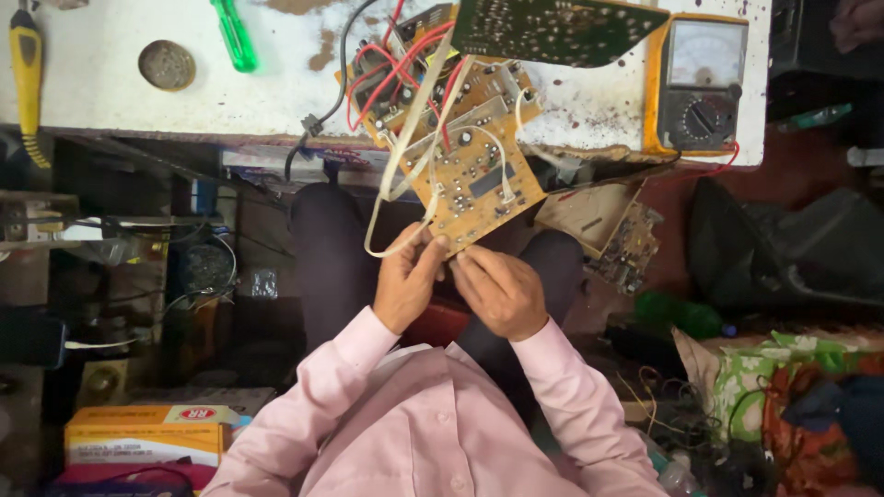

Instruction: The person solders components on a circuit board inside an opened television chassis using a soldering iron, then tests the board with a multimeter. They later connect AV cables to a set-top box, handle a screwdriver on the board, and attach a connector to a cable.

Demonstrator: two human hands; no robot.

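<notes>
Left hand and right hand pinching near edge of tan circuit board, fingers clamped on it (board tilted, over lap, off workbench edge). Yellow multimeter to right on bench.

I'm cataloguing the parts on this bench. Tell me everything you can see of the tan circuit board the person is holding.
The tan circuit board is a flat, roughly rectangular panel, seemingly of phenolic material, studded with small components and a dark chip. It is held tilted, component side to the camera. White wires and a pale flat ribbon cable loop across it, and red wires run to a second tan board behind it, over the table edge. The left hand and the right hand pinch its near corner. It looks worn but unbroken.
</notes>
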